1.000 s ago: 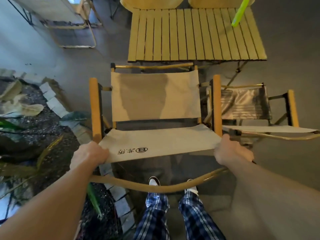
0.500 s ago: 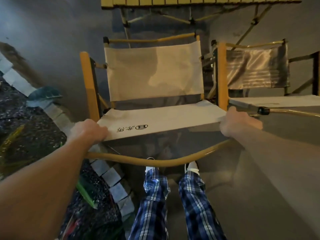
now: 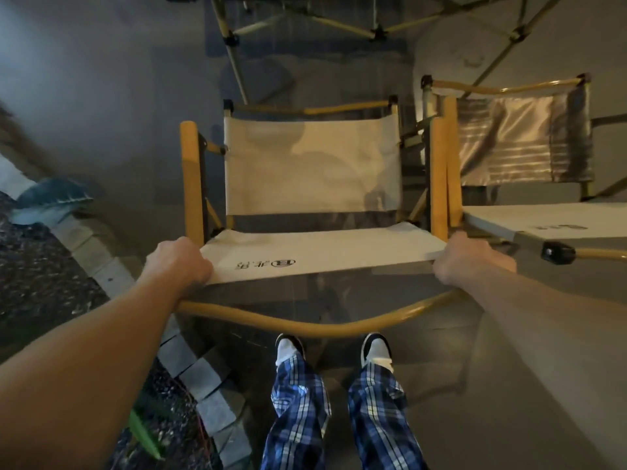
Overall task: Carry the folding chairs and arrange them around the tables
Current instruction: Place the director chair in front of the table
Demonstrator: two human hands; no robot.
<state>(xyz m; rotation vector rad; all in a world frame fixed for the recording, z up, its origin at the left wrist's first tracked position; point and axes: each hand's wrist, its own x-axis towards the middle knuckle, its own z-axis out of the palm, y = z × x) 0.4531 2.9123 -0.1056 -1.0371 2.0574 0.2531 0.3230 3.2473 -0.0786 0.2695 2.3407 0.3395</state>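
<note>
A folding chair [image 3: 312, 171] with beige canvas seat and back and yellow wooden armrests stands open in front of me, facing away. My left hand [image 3: 179, 262] grips the left end of its printed back panel. My right hand [image 3: 464, 259] grips the right end. A second folding chair [image 3: 522, 140] with a shiny grey seat stands right beside it, armrests touching. Above, only the crossed legs of the table [image 3: 305, 25] show at the top edge.
A gravel bed with a grey stone-block border [image 3: 190, 361] and green leaves runs along the left. My feet and plaid trousers [image 3: 339, 401] stand just behind the chair's curved yellow bar. Grey floor lies to the right.
The view has dropped lower: the slatted table top has slid out of sight, leaving only its legs. The chair sits nearer the second chair. Both hands keep their grip.
</note>
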